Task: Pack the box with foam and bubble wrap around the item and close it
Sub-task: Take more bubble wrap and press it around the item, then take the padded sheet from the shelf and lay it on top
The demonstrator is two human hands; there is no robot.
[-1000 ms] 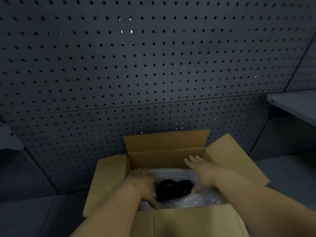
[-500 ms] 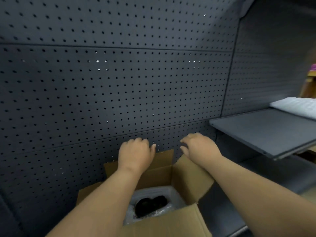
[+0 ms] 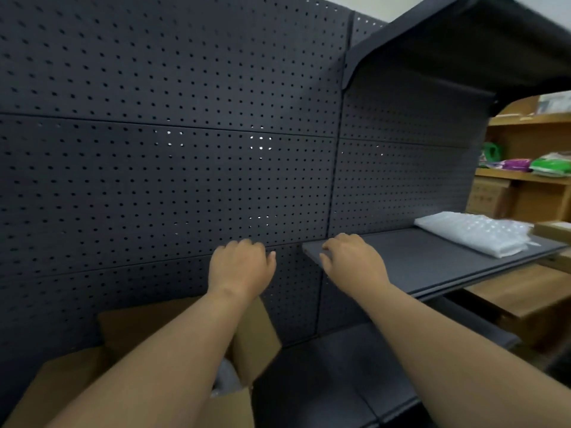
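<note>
While the cardboard box (image 3: 173, 344) sits low at the bottom left of the head view with its flaps standing open, both hands are raised above it and hold nothing. The left hand (image 3: 241, 267) hangs in front of the perforated back panel (image 3: 154, 186) with its fingers (image 3: 244, 245) loosely curled and empty; the right hand (image 3: 352, 261) reaches toward the near corner of the dark shelf (image 3: 432, 261), its fingers likewise curled downward around nothing, and whether they touch the shelf edge cannot be told. Inside the box only a patch of pale wrapping (image 3: 225, 378) shows past the left forearm; the item itself is hidden, so its place can only be judged as down inside the box under that forearm. A stack of bubble wrap (image 3: 469, 234) lies on the shelf well to the right of the right hand, untouched. Judging from this, some padding is already in the box, but more wrap appears to be wanted on top, and the flaps are not yet folded down, so the closing is wholly left to do. Beyond the shelf, wooden shelving (image 3: 531, 180) carries coloured packets (image 3: 553, 165) that have no evident part in the job.
</note>
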